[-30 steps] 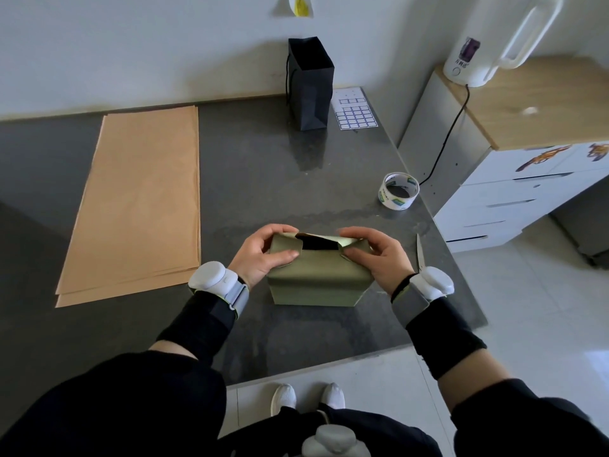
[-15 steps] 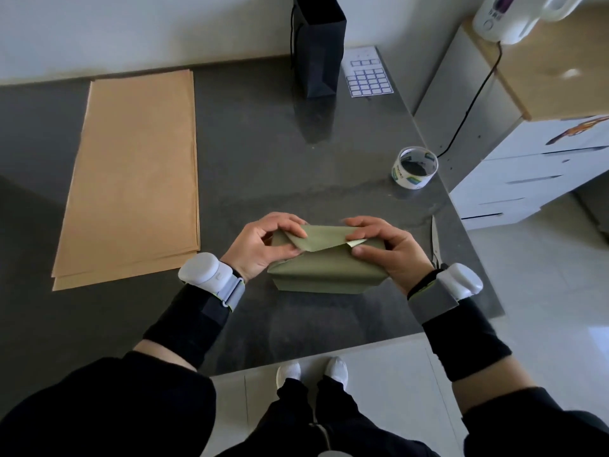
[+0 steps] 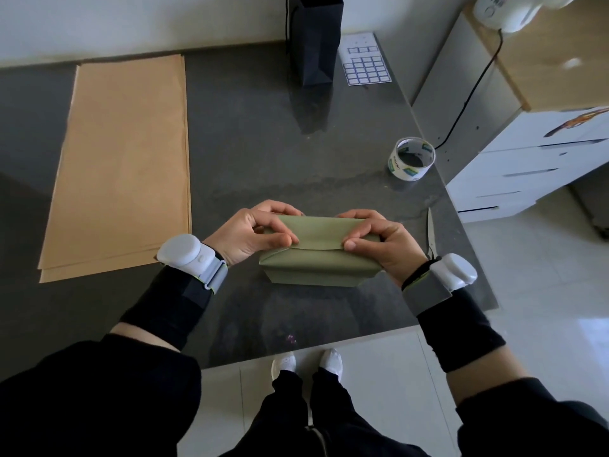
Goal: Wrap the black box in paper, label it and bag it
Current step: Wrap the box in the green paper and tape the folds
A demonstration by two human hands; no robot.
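**Both hands pinch the top flap of the wrapped box**

Head view: The box lies near the front edge of the dark table, between the two hands. Green paper covers it all round, so none of its black shows. A folded flap lies across the top, its edge pointing toward the person.

The left hand grips the flap's left end, fingers curled over the far side and thumb pressed on the near side. The right hand grips the right end the same way, its thumb on the flap's lower corner. Both wrists wear white bands.

Brown sheets lie stacked flat on the left of the table, well apart from the box. At the back a black bag stands upright, with a label sheet just right of it. A tape roll sits toward the right edge, and scissors lie near the right hand.
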